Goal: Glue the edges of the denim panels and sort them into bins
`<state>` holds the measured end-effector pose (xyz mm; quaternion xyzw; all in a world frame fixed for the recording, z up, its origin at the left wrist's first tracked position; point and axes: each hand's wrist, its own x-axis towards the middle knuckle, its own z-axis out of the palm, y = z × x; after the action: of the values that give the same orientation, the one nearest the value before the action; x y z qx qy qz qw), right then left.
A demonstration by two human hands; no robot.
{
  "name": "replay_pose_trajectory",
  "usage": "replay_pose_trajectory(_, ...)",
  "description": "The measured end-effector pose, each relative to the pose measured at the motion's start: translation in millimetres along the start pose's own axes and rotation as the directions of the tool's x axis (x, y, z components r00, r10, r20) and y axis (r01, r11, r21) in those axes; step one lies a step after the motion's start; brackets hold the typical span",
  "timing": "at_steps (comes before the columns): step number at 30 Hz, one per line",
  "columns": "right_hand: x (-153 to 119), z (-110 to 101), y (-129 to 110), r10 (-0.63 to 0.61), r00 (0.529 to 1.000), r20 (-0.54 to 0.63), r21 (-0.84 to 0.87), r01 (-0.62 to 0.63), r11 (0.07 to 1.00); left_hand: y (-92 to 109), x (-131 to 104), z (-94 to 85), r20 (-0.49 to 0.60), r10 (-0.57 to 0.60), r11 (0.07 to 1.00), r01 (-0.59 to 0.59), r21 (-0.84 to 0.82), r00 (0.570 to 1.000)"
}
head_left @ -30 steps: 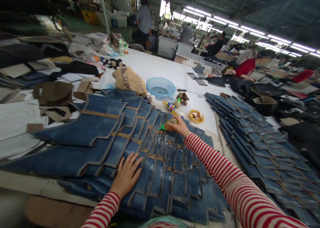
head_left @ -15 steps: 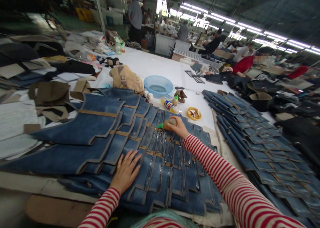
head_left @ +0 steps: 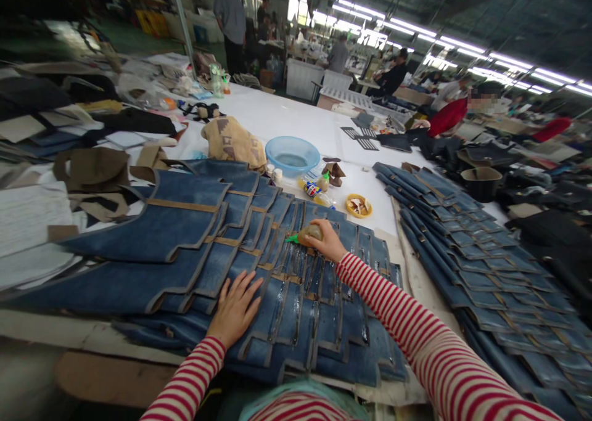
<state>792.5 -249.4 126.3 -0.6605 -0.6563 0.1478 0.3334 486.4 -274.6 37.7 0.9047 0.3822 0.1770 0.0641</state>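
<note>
Overlapping blue fabric pieces (head_left: 185, 217) with grey-brown bound edges and tan strips lie fanned out in front of me. My left hand (head_left: 237, 307) rests flat on them with its fingers spread. In my right hand (head_left: 327, 239) is a squeeze bottle (head_left: 311, 233) of brownish liquid, tilted so its green nozzle points left, close over the pieces. Whether the tip touches the fabric I cannot tell. Shiny wet streaks run along the strips and edges below and right of the bottle.
Beyond the pieces are a blue basin (head_left: 292, 155), a patterned cloth (head_left: 234, 142), a yellow-labelled bottle (head_left: 312, 188) and a yellow dish (head_left: 358, 206) of scraps. Another fanned stack of blue pieces (head_left: 481, 248) lies at right. Papers (head_left: 34, 230) are at left. People stand and sit farther back.
My right hand has moved the squeeze bottle slightly left and down along the pieces. My left hand stays flat in nearly the same place.
</note>
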Motion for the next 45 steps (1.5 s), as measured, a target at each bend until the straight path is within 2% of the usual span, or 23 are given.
replay_pose_trajectory(4,-15.6,3.9,-8.1,0.064,0.989,0.131,0.056,-0.072,0.996,0.9,-0.2,-1.4,-0.003,0.001,1.000,-0.001,-0.007,1.000)
replay_pose_trajectory(6,-20.5,4.9,-11.2,0.089,0.983,0.160,0.084,-0.104,0.991,1.3,-0.4,-2.3,0.000,-0.003,1.000,0.003,-0.008,1.000)
replay_pose_trajectory(12,-26.3,6.8,-15.0,0.140,0.986,0.094,0.096,-0.149,0.984,2.2,-0.5,-2.9,0.004,-0.010,1.000,0.010,-0.028,1.000)
replay_pose_trajectory(16,-37.3,9.3,-19.8,0.140,0.977,0.162,0.138,-0.163,0.977,2.3,-0.5,-2.5,0.006,-0.019,0.999,0.020,-0.046,1.000)
replay_pose_trajectory(21,-44.3,13.7,-25.2,0.179,0.976,0.126,0.163,-0.199,0.966,3.4,-0.9,-3.5,0.011,-0.017,0.999,0.018,-0.050,1.000)
replay_pose_trajectory(25,-49.2,11.1,-28.0,0.198,0.966,0.166,0.200,-0.230,0.953,4.7,0.6,-5.7,0.020,-0.021,0.998,0.022,-0.061,1.000)
replay_pose_trajectory(29,-59.4,1.2,-34.2,0.289,0.933,0.213,0.292,-0.343,0.893,-0.8,1.0,-14.9,0.043,0.004,0.994,0.001,-0.105,0.999)
replay_pose_trajectory(31,-66.8,-0.8,-40.6,0.294,0.929,0.225,0.340,-0.357,0.870,-6.7,-1.1,-22.3,0.042,0.017,0.991,-0.011,-0.135,0.999)
replay_pose_trajectory(36,-88.7,11.3,-62.8,0.173,0.967,0.188,0.300,-0.224,0.927,-17.6,-11.6,-33.9,0.083,-0.076,0.992,0.083,-0.091,0.994)
replay_pose_trajectory(42,-102.6,26.2,-80.0,0.012,0.990,0.144,0.200,-0.041,0.979,-15.8,-16.6,-30.0,0.111,-0.088,0.993,0.096,-0.070,0.990)
replay_pose_trajectory(45,-110.9,29.6,-88.0,-0.053,0.984,0.172,0.190,0.020,0.982,-15.6,-17.7,-28.1,0.111,-0.090,0.992,0.099,-0.077,0.990)
